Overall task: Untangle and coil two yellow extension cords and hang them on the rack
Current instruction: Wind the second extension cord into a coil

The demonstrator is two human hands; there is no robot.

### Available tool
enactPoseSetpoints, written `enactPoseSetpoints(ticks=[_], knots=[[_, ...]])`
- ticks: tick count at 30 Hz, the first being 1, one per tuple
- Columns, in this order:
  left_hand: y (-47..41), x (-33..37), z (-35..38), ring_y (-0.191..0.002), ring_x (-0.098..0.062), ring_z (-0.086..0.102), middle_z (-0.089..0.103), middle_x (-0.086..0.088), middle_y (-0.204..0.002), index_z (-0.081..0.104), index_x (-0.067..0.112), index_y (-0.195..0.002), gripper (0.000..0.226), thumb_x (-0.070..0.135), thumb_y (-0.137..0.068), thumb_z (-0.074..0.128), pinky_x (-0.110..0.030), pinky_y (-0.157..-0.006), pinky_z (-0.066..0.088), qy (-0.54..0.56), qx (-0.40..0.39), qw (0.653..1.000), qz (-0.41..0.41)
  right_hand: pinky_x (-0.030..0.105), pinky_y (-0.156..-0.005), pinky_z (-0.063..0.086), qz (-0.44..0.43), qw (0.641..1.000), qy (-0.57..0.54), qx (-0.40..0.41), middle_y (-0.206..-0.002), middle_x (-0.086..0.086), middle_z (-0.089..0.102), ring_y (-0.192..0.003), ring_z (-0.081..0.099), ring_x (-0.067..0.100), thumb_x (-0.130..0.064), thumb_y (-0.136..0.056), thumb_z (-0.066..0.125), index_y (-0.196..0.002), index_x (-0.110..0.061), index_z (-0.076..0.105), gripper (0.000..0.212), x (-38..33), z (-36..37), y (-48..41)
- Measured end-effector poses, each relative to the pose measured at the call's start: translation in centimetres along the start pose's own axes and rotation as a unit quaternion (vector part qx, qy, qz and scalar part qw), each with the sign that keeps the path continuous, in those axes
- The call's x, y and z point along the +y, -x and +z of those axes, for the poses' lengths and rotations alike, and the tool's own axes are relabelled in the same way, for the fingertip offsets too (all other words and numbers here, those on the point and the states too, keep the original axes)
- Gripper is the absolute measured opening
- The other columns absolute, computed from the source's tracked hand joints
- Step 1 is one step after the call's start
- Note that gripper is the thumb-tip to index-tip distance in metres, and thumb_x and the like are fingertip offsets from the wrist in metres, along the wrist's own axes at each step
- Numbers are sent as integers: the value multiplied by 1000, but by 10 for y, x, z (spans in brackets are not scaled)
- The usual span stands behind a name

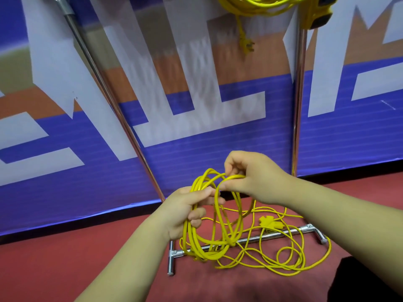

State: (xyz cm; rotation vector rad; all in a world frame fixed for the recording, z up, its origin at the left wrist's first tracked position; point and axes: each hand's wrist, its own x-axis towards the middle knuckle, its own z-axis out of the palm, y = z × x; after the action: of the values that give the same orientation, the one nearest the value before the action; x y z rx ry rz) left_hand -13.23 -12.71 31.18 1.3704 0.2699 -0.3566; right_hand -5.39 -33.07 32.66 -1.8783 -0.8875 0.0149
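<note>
My left hand grips a bundle of loops of a yellow extension cord in front of me, and the loops hang down to the rack's base. My right hand pinches one strand at the top of the same bundle. The rest of this cord lies in loose curls on the red floor, with its yellow socket block among them. A second yellow cord hangs coiled at the top of the chrome rack, its plug dangling and its socket block to the right.
The rack's chrome base bar lies on the floor under the loose cord, with a short foot at the left. A slanted chrome pole rises left. A blue, white and orange banner stands behind. A dark object sits at lower right.
</note>
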Motion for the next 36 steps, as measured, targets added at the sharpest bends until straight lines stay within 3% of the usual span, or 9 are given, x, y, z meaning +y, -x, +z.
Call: enactPoseSetpoints(ticks=[7,11,15,19,23,26,30,33,36], knots=[[1,5,10,-36,-3,30,62,-11,-84,69,6,-92,12,18,-89,69,-16,-35,27,-35,-39,997,55,30,-56,37,54,993,-103,-17,-62,-2,52,-57,43,14,-18,-78,85,-76,-17,47,38,10,-7,-3],[11,27,-3,-33,-1,28,51,-7,-74,63,5,-85,12,16,-88,65,-13,-32,25,49,-8,989,138,28,-59,42,95,974,-191,-70,-67,6,40,-61,46,17,-3,-88,72,-73,-17,33,44,11,-14,-2],[24,48,-34,-31,1,30,51,0,-73,64,11,-85,23,25,-75,79,-12,-32,27,156,-34,962,220,30,-66,48,118,966,-182,-139,-76,21,51,-64,59,17,2,-89,68,-76,-14,40,35,19,-11,4],[35,58,-65,-36,-1,24,57,1,-75,65,10,-89,12,20,-84,71,-13,-35,31,229,-74,936,257,33,-74,51,144,968,-144,-149,-83,17,67,-73,65,18,7,-91,63,-84,-12,50,24,31,-9,6],[25,44,-66,-31,-3,27,73,-8,-88,68,3,-102,31,30,-96,53,-13,-34,24,43,132,969,206,26,-70,50,138,980,-121,-80,-88,8,72,-71,63,16,5,-92,60,-90,-12,52,19,28,-11,1],[11,25,-61,-37,-12,43,76,-7,-89,72,6,-98,31,31,-102,53,-20,-38,32,-165,266,937,157,31,-69,50,105,991,-49,-74,-88,3,75,-68,60,12,4,-91,60,-91,-12,54,17,21,-16,-2],[9,17,-67,-44,-10,51,72,-2,-73,74,10,-86,29,30,-100,58,-24,-46,42,-265,312,902,137,24,-68,47,58,991,27,-115,-89,-4,75,-73,62,6,-1,-92,57,-91,-19,57,19,5,-19,0],[11,20,-77,-47,-9,46,63,9,-55,74,14,-82,31,34,-99,58,-30,-54,37,-315,326,882,130,28,-74,48,29,989,66,-132,-88,-13,72,-80,63,13,-6,-93,56,-91,-27,56,20,-5,-19,0],[11,21,-84,-40,-14,31,50,-2,-55,72,10,-83,35,38,-99,57,-25,-45,29,-223,332,909,121,24,-71,47,25,986,81,-141,-86,-15,71,-77,61,9,-5,-93,54,-93,-26,56,21,-8,-23,1]])
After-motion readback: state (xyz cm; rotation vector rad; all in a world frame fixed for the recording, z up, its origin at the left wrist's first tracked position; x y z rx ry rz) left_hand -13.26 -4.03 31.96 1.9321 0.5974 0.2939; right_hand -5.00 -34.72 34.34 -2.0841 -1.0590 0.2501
